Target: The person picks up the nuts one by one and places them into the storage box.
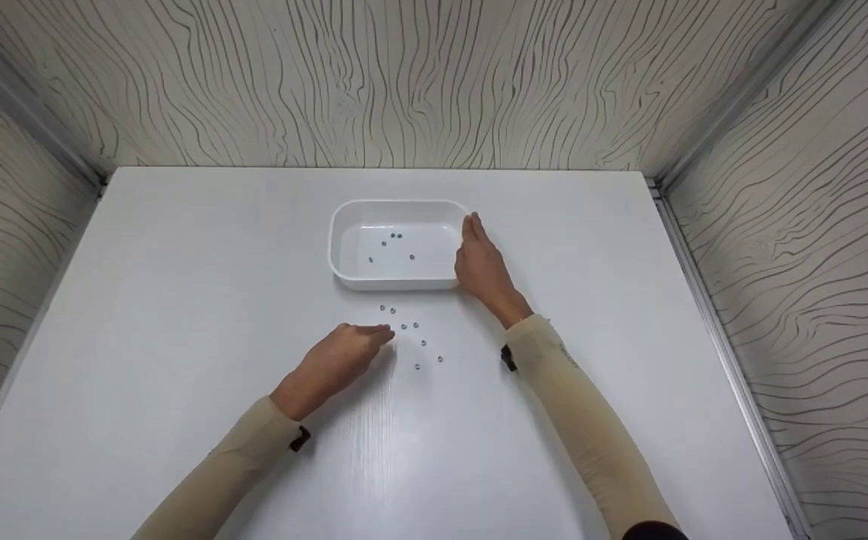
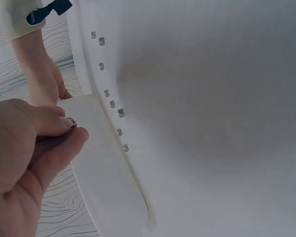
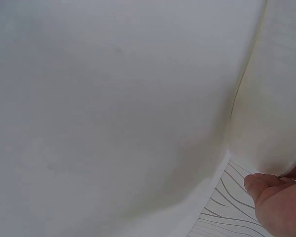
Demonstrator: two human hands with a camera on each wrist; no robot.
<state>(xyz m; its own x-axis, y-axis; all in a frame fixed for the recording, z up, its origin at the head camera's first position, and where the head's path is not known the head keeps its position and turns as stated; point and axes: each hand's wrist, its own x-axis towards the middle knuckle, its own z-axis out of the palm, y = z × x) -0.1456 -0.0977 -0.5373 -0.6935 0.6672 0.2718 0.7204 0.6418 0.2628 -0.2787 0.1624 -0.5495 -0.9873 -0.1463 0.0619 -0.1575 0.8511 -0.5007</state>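
Note:
Between thumb and forefinger, my left hand (image 1: 337, 361) pinches a small metal nut (image 2: 73, 122), best seen in the left wrist view. In the head view this hand hovers low over the table, just left of several loose nuts (image 1: 424, 343) scattered in front of a white rectangular container (image 1: 396, 285). Several more nuts (image 1: 412, 257) lie on the container's floor. My right hand (image 1: 485, 271) holds the container at its right end. The right wrist view has the thumb (image 3: 257, 183) against the container's end, with the other fingers mostly out of frame.
The white table (image 1: 201, 285) extends around the container. Behind it rises a wood-grain patterned wall (image 1: 373, 82), with similar panels on both sides. A metal rail (image 1: 711, 322) runs along the table's right edge.

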